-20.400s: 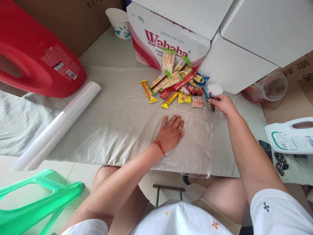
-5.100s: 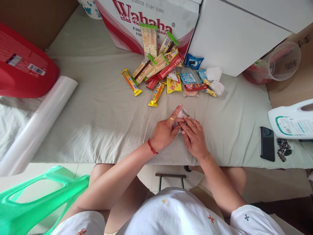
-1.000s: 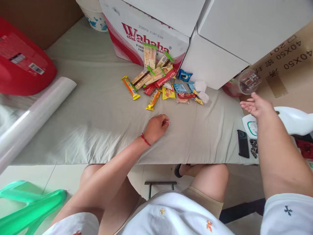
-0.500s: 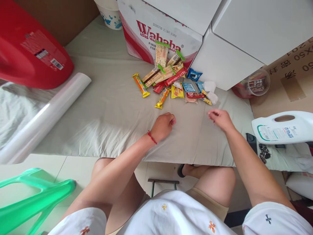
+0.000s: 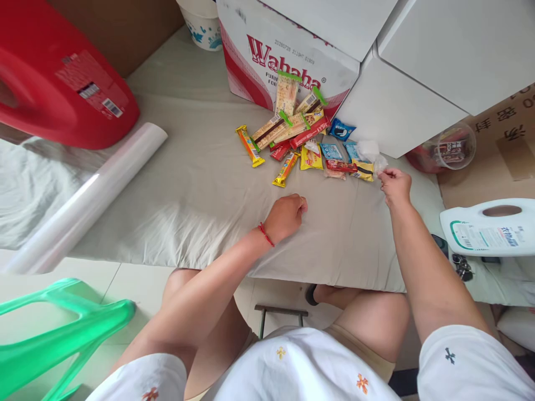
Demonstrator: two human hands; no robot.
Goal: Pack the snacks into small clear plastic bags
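More than a dozen loose snack packets (image 5: pixel 311 159) lie heaped on the cloth-covered bench (image 5: pixel 200 172), some leaning against the printed box (image 5: pixel 263 53). At least one dark-wrapped snack (image 5: pixel 452 150) shows in the clear tub (image 5: pixel 473 151) farther right. Judged from this layout, a small share is in the tub and most packets are left outside it. The right hand (image 5: pixel 397 186) has its fingers drawn together at some crumpled wrap (image 5: pixel 380 162) by the heap; whether they grip it, I cannot tell. The left hand (image 5: pixel 286 216) rests nearer the body, fingers curled in.
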